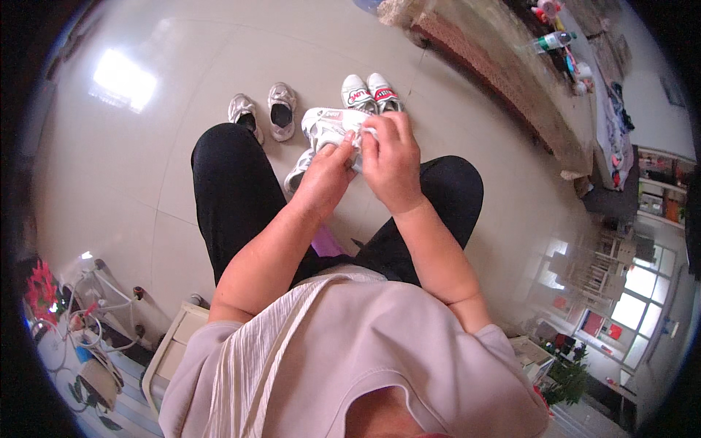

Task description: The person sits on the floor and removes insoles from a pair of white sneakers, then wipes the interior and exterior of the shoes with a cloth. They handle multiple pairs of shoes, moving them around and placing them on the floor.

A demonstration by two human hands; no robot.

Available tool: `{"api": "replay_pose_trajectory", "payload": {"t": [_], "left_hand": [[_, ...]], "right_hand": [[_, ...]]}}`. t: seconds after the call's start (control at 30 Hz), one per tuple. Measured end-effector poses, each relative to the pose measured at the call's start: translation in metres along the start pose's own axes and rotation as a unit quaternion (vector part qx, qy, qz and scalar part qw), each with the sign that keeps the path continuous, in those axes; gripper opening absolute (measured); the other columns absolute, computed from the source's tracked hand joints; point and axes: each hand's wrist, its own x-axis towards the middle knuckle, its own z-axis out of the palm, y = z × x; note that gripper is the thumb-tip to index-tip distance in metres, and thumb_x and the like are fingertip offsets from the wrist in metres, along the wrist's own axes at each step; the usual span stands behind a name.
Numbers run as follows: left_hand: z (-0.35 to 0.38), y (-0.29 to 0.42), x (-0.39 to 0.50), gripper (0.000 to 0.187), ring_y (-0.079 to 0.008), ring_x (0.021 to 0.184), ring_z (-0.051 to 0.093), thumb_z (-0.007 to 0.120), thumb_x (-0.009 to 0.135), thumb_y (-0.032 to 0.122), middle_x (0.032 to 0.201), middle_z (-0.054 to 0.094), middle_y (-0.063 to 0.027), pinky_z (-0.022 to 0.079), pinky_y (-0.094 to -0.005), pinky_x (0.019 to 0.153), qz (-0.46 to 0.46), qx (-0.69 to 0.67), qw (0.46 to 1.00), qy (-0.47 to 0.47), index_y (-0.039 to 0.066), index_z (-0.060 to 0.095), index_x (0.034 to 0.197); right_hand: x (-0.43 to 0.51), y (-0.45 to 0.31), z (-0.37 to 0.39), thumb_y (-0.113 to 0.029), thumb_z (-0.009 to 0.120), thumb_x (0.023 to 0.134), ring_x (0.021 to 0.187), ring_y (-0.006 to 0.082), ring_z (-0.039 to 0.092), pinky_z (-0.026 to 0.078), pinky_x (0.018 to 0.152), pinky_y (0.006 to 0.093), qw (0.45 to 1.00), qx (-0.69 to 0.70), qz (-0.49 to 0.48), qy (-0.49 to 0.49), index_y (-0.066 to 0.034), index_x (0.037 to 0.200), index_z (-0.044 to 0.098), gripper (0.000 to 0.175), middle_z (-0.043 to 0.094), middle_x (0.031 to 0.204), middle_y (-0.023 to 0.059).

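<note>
My left hand [328, 175] grips a white sneaker [324, 125] near its opening, thumb on top, and holds it above the floor between my knees. My right hand [393, 161] is at the other end of the same sneaker. Its fingers pinch something white there, a lace or a cloth; I cannot tell which. Below and left of the held shoe, another white sneaker [298, 171] is partly hidden by my left hand and knee.
Beyond stand a pair of pale shiny shoes [282, 112] and white shoes with red patches [357, 92] on the tiled floor [181, 104]. A long brown couch-like piece [482, 71] runs along the right. At lower left are cables [101, 328] and a beige drawer unit [178, 350].
</note>
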Motion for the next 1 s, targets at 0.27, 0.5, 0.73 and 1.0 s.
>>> {"api": "replay_pose_trajectory", "payload": {"t": [0.27, 0.5, 0.73, 1.0], "left_hand": [[0.002, -0.002, 0.005, 0.033, -0.0128, 0.093, 0.057, 0.051, 0.1, 0.028, 0.108, 0.061, -0.0064, 0.045, -0.0312, 0.082, 0.064, -0.105, 0.991, -0.041, -0.001, 0.055, 0.116], [-0.011, -0.015, 0.012, 0.023, -0.008, 0.069, 0.051, 0.055, 0.098, 0.026, 0.088, 0.061, 0.0002, 0.035, -0.0234, 0.055, 0.087, 0.138, 0.986, 0.029, 0.004, 0.06, 0.098], [-0.004, -0.01, 0.003, 0.031, -0.0168, 0.099, 0.061, 0.055, 0.097, 0.022, 0.112, 0.062, -0.0082, 0.048, -0.0325, 0.086, 0.072, -0.096, 0.992, -0.045, 0.001, 0.054, 0.119], [-0.013, -0.014, 0.006, 0.028, -0.0095, 0.082, 0.058, 0.056, 0.097, 0.028, 0.094, 0.064, -0.0016, 0.046, -0.0249, 0.073, 0.044, 0.232, 0.971, 0.026, 0.002, 0.062, 0.107]], "right_hand": [[-0.001, 0.003, 0.0, 0.001, 0.06, 0.083, 0.083, 0.0316, 0.058, 0.049, 0.073, 0.0373, 0.997, 0.064, 0.027, 0.028, -0.0012, 0.094, 0.056, 0.012, 0.054, 0.093, 0.0146], [0.008, -0.006, 0.001, -0.003, 0.057, 0.084, 0.084, 0.0355, 0.058, 0.049, 0.072, 0.0414, 0.997, -0.045, -0.006, -0.058, -0.0009, 0.092, 0.055, 0.008, 0.054, 0.093, 0.0171], [0.005, 0.0, -0.002, 0.0, 0.059, 0.083, 0.082, 0.0323, 0.059, 0.049, 0.073, 0.039, 0.996, 0.052, 0.061, 0.043, -0.0016, 0.09, 0.056, 0.008, 0.056, 0.091, 0.0153], [0.01, 0.0, -0.007, 0.001, 0.059, 0.082, 0.084, 0.0331, 0.06, 0.049, 0.073, 0.0393, 0.999, -0.018, 0.027, -0.019, -0.0015, 0.091, 0.057, 0.01, 0.056, 0.092, 0.0148]]}}
